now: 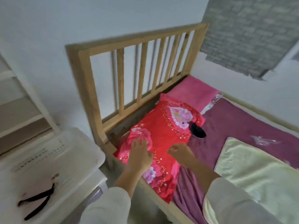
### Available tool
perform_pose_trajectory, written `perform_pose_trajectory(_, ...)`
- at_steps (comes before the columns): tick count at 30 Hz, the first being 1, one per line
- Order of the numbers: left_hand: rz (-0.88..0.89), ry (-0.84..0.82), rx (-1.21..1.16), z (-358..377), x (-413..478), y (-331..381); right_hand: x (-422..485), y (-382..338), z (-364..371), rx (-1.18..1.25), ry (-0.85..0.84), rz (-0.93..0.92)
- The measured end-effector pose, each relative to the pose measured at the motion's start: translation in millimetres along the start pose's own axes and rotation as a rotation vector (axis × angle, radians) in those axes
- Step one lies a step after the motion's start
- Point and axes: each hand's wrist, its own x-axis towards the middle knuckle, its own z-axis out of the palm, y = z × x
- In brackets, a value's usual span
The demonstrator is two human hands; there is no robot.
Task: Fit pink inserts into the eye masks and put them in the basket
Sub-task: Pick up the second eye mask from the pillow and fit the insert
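A black eye mask (198, 130) lies on the purple bed sheet, just past the right end of a red flowered pillow (168, 126). My left hand (140, 155) hovers over the near part of that pillow with fingers spread and nothing in it. My right hand (180, 153) is beside it, over the pillow's right edge, fingers loosely curled and empty. A white plastic basket (53, 152) stands at the left on a white surface; inside it lie a pale pink piece with a black strap (38, 199). The picture is blurred.
A wooden slatted headboard (139, 70) rises behind the pillows. A pink pillow (192, 92) lies at the head of the bed. A pale yellow blanket (262, 175) covers the right side, and a clear plastic wrapper (262, 140) lies on the purple sheet (239, 126).
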Motion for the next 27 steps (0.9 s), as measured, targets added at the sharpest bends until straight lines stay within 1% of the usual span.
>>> perform_pose_trajectory(3,0.094,-0.127,0.027,48,40,59,24,64,-47,0.046,0.07,0.142)
perform_pose_trajectory(7,0.16,-0.227,0.06,109,102,121,75,140,-89,0.098,0.114,0.252)
perform_pose_trajectory(12,0.148,-0.365,0.131,181,174,157,147,212,-113,0.144,0.051,0.367)
perform_pose_trajectory(18,0.174,-0.382,0.247,245,257,156,241,268,-116,0.161,-0.017,0.467)
perform_pose_trajectory(21,0.217,-0.387,0.332,276,295,144,288,282,-107,0.173,-0.058,0.457)
perform_pose_trajectory(24,0.255,-0.411,0.429,302,326,125,335,286,-93,0.239,-0.1,0.437)
perform_pose_trajectory(27,0.221,-0.432,0.444,322,343,107,381,283,-75,0.22,-0.096,0.414)
